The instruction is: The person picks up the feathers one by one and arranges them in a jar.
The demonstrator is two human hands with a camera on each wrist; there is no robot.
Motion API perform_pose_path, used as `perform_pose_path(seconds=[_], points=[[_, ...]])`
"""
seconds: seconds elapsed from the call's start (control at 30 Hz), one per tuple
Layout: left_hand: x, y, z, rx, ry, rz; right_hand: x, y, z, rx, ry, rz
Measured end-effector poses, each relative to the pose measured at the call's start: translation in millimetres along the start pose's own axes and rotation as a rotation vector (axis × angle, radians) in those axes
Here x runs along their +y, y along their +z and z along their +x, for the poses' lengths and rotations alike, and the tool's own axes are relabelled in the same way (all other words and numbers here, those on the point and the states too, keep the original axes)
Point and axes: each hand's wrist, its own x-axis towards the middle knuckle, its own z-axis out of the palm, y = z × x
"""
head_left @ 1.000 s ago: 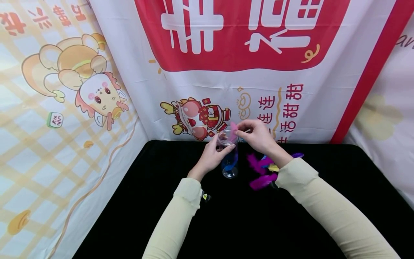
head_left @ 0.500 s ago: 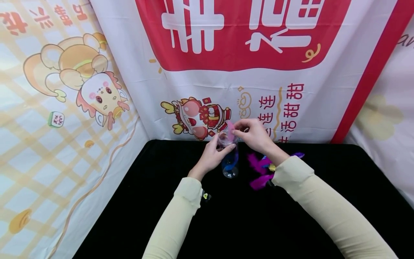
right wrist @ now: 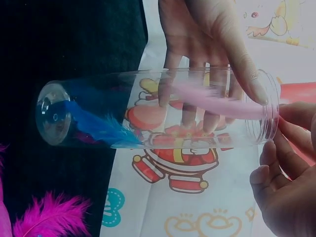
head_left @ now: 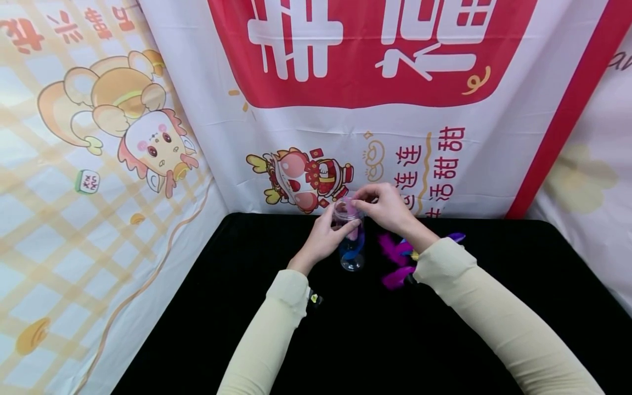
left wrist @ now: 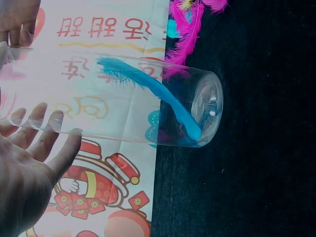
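Pink feather (right wrist: 219,102) has slid down into the clear jar (head_left: 352,265), alongside the blue feather (left wrist: 148,81). Left hand (head_left: 321,240) grips the jar; right hand (head_left: 387,208) at its top (can't tell if still pinching). Magenta feathers (head_left: 396,278) on the table (head_left: 375,334) look like what's left.

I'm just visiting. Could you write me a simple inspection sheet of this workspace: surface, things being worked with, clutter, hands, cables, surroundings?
Surface: black tabletop.
Job's things: clear jar, uncapped; blue feather low inside; pink feather near the mouth; loose feathers right of the jar.
Clutter: nothing seen.
Left hand: grips the jar's upper part.
Right hand: fingers at the jar's mouth; whether they pinch the pink feather is unclear.
Cables: nothing seen.
Surroundings: printed cloth behind.
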Motion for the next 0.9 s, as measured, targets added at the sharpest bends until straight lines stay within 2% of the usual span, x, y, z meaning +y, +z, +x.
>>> perform_pose_path(seconds=[0.6,0.9], points=[[0.8,0.5,0.8,0.003,0.017,-0.002,4,-3,-2.2,-0.002,-0.022,0.039],[0.9,0.5,1.4,-0.006,0.009,-0.014,5,-11,-7.3,-0.039,0.007,0.067]])
